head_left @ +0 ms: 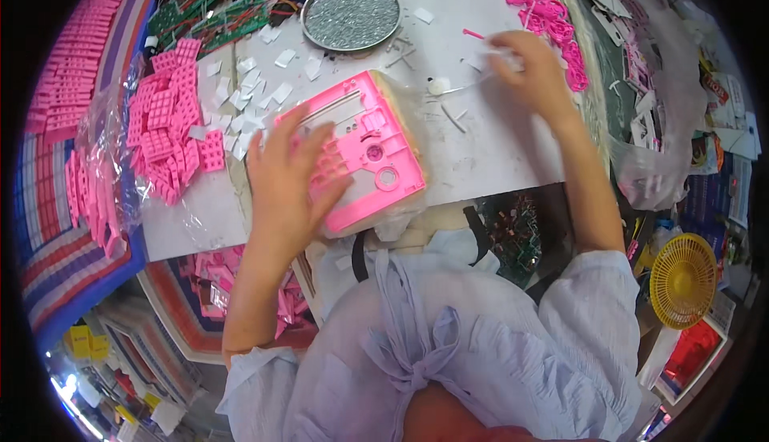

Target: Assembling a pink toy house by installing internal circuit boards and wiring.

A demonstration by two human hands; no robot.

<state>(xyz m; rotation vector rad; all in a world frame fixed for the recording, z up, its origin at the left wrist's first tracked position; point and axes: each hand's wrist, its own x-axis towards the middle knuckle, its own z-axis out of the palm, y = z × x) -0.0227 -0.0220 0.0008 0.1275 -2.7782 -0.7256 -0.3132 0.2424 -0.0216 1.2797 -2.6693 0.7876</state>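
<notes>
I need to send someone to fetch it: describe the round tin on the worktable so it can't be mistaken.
Start at the white worktable and go to its far edge, beyond the pink plastic panel under the left hand. The round tin sits there: a shallow metal dish of tiny silvery parts, the only round grey thing among pink pieces and white paper bits.

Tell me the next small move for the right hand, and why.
Probably carry the small white piece pinched in the right hand over to the pink plastic panel. The left hand already lies flat on that panel, steadying it, and the right hand is apart from it, up the table.
</notes>
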